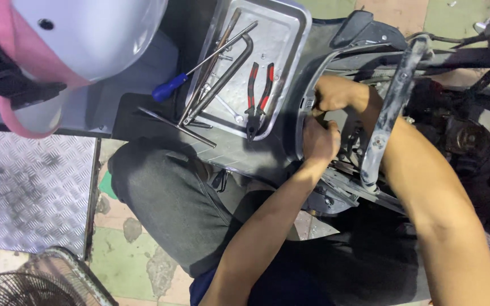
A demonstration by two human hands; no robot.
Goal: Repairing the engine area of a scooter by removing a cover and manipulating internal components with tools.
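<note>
My left hand point(320, 139) is closed against the edge of a dark grey scooter body panel point(313, 54), gripping it near its rim. My right hand point(334, 93) is just above it, fingers curled on the same panel edge. What lies under the fingers is hidden. A grey metal grab rail point(391, 107) crosses over my right forearm. Beyond the panel, the scooter's frame and black mechanical parts point(460, 130) are exposed.
A metal tray point(290, 22) on the scooter holds red-handled pliers point(259, 96), a long wrench point(222, 76), a blue-handled screwdriver point(168, 88) and small screws. A white and pink scooter body point(80, 34) is at upper left. A checker-plate ramp point(29, 187) and a fan point(35, 280) lie at lower left.
</note>
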